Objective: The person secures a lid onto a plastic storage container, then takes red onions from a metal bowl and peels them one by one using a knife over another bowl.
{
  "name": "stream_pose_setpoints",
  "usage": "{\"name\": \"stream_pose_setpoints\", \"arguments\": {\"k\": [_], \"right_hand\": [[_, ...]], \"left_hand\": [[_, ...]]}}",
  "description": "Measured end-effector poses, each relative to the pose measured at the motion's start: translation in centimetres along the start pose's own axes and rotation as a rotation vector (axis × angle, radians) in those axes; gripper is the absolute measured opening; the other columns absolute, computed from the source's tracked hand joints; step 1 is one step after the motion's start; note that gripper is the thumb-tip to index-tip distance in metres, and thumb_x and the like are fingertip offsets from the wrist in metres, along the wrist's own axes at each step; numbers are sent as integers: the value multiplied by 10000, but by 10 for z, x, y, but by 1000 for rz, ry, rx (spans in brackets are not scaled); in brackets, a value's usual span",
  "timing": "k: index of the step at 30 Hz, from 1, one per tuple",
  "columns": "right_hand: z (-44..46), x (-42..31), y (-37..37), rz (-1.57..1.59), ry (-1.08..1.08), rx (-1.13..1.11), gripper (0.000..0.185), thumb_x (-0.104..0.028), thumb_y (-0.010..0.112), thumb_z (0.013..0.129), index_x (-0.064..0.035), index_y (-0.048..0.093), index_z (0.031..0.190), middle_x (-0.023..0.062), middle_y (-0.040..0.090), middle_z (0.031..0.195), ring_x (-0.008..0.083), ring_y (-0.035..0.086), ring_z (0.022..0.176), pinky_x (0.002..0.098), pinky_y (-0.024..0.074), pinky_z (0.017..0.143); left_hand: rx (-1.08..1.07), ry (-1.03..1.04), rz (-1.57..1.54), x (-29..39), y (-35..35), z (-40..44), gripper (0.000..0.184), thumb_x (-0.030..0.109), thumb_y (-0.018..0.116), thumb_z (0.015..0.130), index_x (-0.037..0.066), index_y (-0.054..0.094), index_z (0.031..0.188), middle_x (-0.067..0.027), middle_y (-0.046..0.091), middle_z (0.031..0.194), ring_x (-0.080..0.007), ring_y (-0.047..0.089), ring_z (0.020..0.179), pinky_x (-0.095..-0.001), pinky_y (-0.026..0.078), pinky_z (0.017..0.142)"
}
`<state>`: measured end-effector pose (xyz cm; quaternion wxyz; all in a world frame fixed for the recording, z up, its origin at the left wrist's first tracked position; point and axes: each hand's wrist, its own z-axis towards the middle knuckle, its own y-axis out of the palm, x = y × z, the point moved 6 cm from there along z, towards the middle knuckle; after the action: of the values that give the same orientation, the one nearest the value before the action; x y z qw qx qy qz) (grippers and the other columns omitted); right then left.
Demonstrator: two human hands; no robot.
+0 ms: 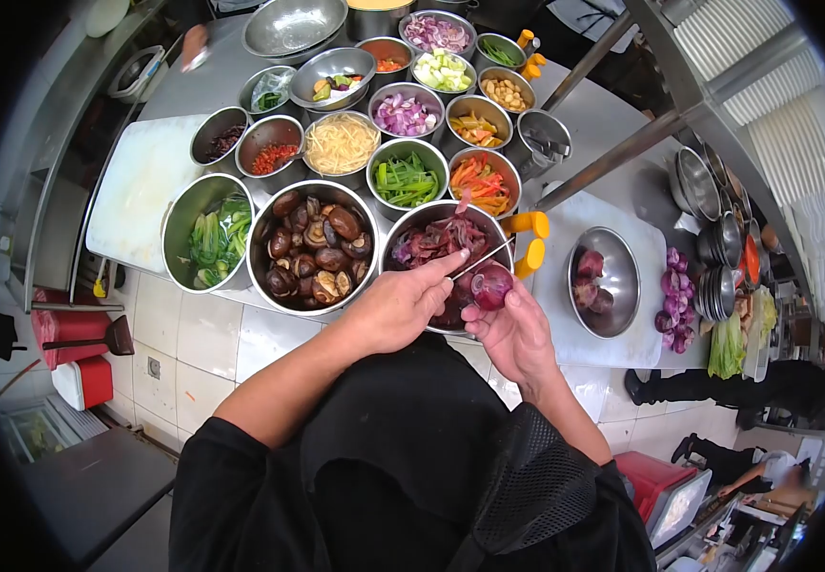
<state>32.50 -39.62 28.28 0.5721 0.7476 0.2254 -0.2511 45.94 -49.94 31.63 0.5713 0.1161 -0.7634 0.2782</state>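
My left hand (pixel 401 303) is closed around the handle of a knife (pixel 485 255), its forefinger stretched along the blade. The thin blade points up and to the right, just above a red onion (pixel 491 285). My right hand (pixel 517 336) grips that onion by its sides and from below; it looks purple and glossy. Both hands are over the near side of a steel pot (pixel 395 238) holding dark red onion skins (pixel 441 238). The knife's handle is hidden in my left fingers.
A pot of mushrooms (pixel 312 250) and a pot of greens (pixel 219 240) stand on the left. A steel bowl (pixel 606 281) with several onions sits on the right-hand cutting board (pixel 649 324); peeled onions (pixel 676 300) lie beyond. A slanting metal post (pixel 611 158) rises beside the vegetable tubs.
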Motion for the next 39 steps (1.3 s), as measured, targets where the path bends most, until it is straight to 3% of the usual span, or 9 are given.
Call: {"name": "stream_pose_setpoints", "arguments": {"k": [3,7,10,19,24,32,35,38,39], "right_hand": [[1,1,2,-10,9,3,473,-219,543,989,-43,391,1401,130,609,1192,241,660,961,357,564,817],[0,5,0,-52,17,23,456,-227,548,988,-44,423,1387,115,622,1160,221,653,930,347,546,804],[1,7,-1,-83,29,7,447,-230,557,985,-47,444,1377,109,627,1143,210,647,906,342,530,787],[2,6,8,-127,42,5,487,-247,572,973,-35,440,1390,93,627,1119,196,637,872,326,516,749],[3,6,11,-169,56,-26,532,-246,579,964,-25,414,1419,112,616,1136,199,631,836,314,505,720],[0,0,17,-158,7,-83,619,-233,623,930,-61,346,1456,158,551,1304,225,642,913,314,519,778],[1,-2,11,-82,-13,-85,579,-189,614,935,-74,354,1440,119,508,1362,244,609,1097,348,515,894],[2,-2,9,-83,-47,12,562,-139,603,937,-66,357,1437,110,515,1346,237,577,1149,369,502,945],[2,-1,8,-69,-37,-3,543,-108,595,938,-68,367,1429,105,513,1347,226,543,1203,387,483,994]], "left_hand": [[-45,-57,30,3,-1,-5,488,240,481,1008,83,405,1464,-118,671,803,-229,675,721,-343,524,739],[-45,146,179,22,-1,-12,475,185,508,972,93,451,1435,-184,686,879,-375,673,801,-390,529,759],[22,383,290,18,3,-11,438,160,537,959,112,511,1394,-179,690,915,-370,672,798,-377,536,757],[51,238,-110,-1,-1,-7,371,219,537,1004,122,572,1360,-7,625,762,-90,572,679,-267,495,667],[75,142,-133,-1,-11,-8,373,224,516,1017,106,562,1368,28,554,718,-50,498,639,-235,450,607],[103,-124,-123,-21,-30,-4,414,290,531,989,109,554,1361,-106,667,838,-175,636,721,-319,512,726],[123,47,-22,-14,-21,-9,471,302,540,972,85,506,1388,-170,689,864,-297,693,797,-384,525,747],[67,143,35,7,-8,-16,462,247,531,986,40,485,1396,-86,626,762,-173,629,714,-320,508,709],[16,145,37,10,-3,-16,465,238,544,971,40,489,1388,-144,669,822,-258,683,756,-352,521,728]]}}
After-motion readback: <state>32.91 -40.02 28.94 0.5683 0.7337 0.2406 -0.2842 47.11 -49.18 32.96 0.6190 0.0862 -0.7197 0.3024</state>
